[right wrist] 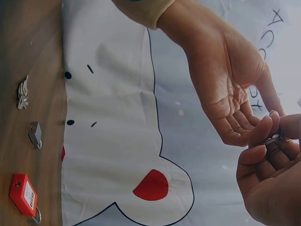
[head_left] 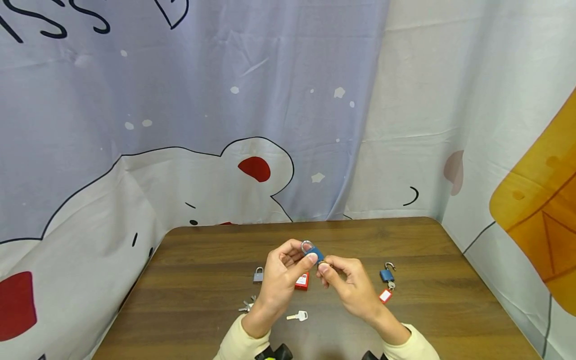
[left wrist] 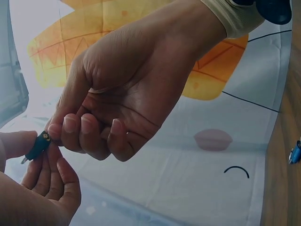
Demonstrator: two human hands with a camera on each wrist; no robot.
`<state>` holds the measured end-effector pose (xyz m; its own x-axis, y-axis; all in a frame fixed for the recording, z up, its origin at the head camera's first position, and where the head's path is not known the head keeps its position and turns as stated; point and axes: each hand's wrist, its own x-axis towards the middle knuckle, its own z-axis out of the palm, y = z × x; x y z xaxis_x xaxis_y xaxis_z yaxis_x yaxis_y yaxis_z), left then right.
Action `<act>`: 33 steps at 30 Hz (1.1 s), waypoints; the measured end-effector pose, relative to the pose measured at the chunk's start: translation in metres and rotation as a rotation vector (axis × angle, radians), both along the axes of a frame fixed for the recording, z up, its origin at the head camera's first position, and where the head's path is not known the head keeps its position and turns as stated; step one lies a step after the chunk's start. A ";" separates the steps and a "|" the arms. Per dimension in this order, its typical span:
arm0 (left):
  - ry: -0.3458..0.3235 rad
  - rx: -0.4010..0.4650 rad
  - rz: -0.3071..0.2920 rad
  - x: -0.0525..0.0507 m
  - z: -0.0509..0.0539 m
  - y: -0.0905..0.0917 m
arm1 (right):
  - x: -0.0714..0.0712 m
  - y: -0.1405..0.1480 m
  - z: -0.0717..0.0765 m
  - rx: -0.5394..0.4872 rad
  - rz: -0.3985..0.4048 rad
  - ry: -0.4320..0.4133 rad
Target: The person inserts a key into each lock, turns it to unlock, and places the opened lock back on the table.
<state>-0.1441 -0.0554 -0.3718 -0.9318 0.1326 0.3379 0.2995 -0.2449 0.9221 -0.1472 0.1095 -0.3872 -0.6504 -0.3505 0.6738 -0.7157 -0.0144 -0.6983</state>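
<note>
Above the table (head_left: 202, 262), blue padlock (head_left: 317, 253) sits pinched in left hand (head_left: 282, 272), shackle (head_left: 308, 242) up-left, keyhole end (left wrist: 45, 136) down-right toward right hand (head_left: 353, 287), fingertips (head_left: 326, 269) right at that end, can't tell holding what.

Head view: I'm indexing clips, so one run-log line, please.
left hand: holds blue padlock | right hand: fingertips at padlock's base | lone key: on table

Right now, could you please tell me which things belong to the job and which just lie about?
Apparently in use:
held blue padlock
left hand
right hand

Seemingly just lying about:
grey padlock
red padlock
bunch of keys
loose key
open blue padlock
red tag
</note>
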 end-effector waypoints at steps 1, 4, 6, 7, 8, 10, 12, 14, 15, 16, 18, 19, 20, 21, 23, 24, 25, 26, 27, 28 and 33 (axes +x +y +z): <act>0.003 -0.002 0.001 0.000 0.000 0.000 | 0.000 0.000 0.000 -0.007 0.014 -0.009; 0.006 -0.004 0.000 0.001 0.000 -0.001 | 0.000 0.000 -0.001 -0.023 0.047 -0.045; 0.006 -0.006 -0.003 0.001 0.000 -0.001 | 0.000 0.000 -0.002 -0.033 0.064 -0.068; 0.006 -0.005 -0.004 0.001 0.000 -0.001 | 0.000 0.000 -0.002 -0.038 0.073 -0.073; 0.005 -0.006 -0.004 0.001 0.000 -0.001 | 0.000 0.001 -0.002 -0.040 0.077 -0.085; 0.007 -0.009 -0.003 0.001 0.000 0.000 | 0.001 0.001 -0.002 -0.041 0.078 -0.129; 0.009 -0.010 -0.002 0.001 0.000 0.000 | 0.001 0.001 -0.003 -0.046 0.084 -0.159; 0.011 -0.013 0.000 0.001 0.000 0.000 | 0.001 0.001 -0.003 -0.051 0.092 -0.194; 0.012 -0.015 0.000 0.001 0.000 0.000 | 0.001 0.001 -0.004 -0.060 0.106 -0.211; 0.011 -0.016 0.001 0.001 0.000 0.000 | 0.001 0.002 -0.004 -0.069 0.121 -0.226; 0.009 -0.018 0.001 0.001 0.000 0.000 | 0.001 0.002 -0.005 -0.086 0.147 -0.246; 0.007 -0.017 0.002 0.001 0.000 0.001 | 0.001 0.002 -0.006 -0.092 0.157 -0.258; 0.005 -0.019 0.004 0.000 -0.001 0.001 | 0.001 0.002 -0.006 -0.096 0.156 -0.273; 0.002 -0.018 0.005 0.000 -0.001 0.001 | 0.001 0.002 -0.007 -0.097 0.155 -0.275; -0.002 -0.018 0.008 0.000 -0.002 0.001 | 0.001 0.001 -0.008 -0.085 0.120 -0.254; -0.004 -0.017 0.009 0.000 -0.002 0.001 | 0.001 0.000 -0.009 -0.075 0.096 -0.230; -0.006 -0.017 0.010 0.000 -0.002 0.001 | 0.001 0.000 -0.009 -0.060 0.063 -0.205; -0.008 -0.018 0.010 0.000 -0.003 0.001 | 0.001 0.000 -0.010 -0.050 0.035 -0.168; -0.010 -0.018 0.009 0.000 -0.003 0.001 | 0.000 -0.001 -0.011 -0.037 0.004 -0.128; -0.012 -0.019 0.007 0.000 -0.003 0.001 | 0.000 -0.001 -0.011 -0.026 -0.025 -0.086; -0.022 -0.024 -0.002 0.000 -0.005 0.001 | -0.001 -0.001 -0.011 0.028 -0.135 0.066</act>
